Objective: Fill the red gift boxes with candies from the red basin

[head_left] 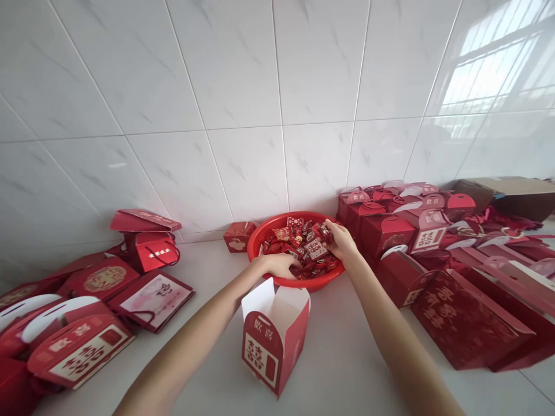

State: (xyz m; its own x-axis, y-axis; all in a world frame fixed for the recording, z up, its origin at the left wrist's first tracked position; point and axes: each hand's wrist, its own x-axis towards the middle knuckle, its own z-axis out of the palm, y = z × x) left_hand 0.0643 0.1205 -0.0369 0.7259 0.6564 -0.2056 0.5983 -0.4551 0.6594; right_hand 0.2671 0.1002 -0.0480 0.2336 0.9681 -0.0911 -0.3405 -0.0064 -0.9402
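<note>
A round red basin (255, 234) against the tiled wall holds many red-wrapped candies (314, 248). My left hand (281, 266) reaches over the basin's near left rim, its fingertips down among the candies and partly hidden. On the basin's right side, my right hand (339, 240) has its fingers closed round a red-wrapped candy (323, 231). Just in front of the basin stands a red and white box (275, 341), upright with its top flaps open and its white inside showing.
Several red gift boxes (390, 231) crowd the right side, with a brown carton (511, 190) behind them. More red boxes and bags (104, 277) lie on the left. A small red box (238, 237) sits beside the basin by the wall.
</note>
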